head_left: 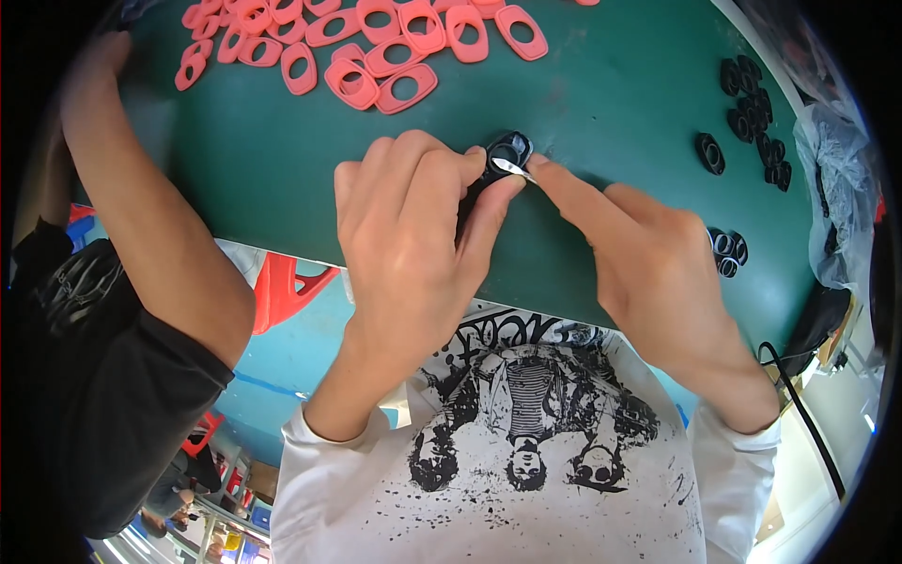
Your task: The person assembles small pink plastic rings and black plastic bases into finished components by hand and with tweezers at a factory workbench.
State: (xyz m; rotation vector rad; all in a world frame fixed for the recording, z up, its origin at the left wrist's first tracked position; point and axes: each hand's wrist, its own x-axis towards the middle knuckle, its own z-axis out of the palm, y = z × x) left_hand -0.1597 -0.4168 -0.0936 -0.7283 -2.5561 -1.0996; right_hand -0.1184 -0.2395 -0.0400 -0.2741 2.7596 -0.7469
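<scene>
My left hand (pixel 409 211) is closed on a glossy black oval part with a round opening (pixel 510 148), pinched between thumb and fingers just above the green table. My right hand (pixel 648 254) comes in from the right, its index finger stretched to the part's edge. From under that fingertip a small shiny, pointed silver-white piece (pixel 507 165) reaches across the opening. The right hand seems to pinch it, though its thumb and other fingers are mostly hidden. Whether the shiny piece is a tool or a strip cannot be made out.
Many coral-pink oval rings (pixel 404 89) lie piled at the table's far side. Several black oval parts (pixel 747 117) sit at the right, with a few pale-rimmed ones (pixel 728 249) nearer. Clear plastic bags (pixel 832 188) hang along the right edge. Another person's arm (pixel 150 207) rests at the left.
</scene>
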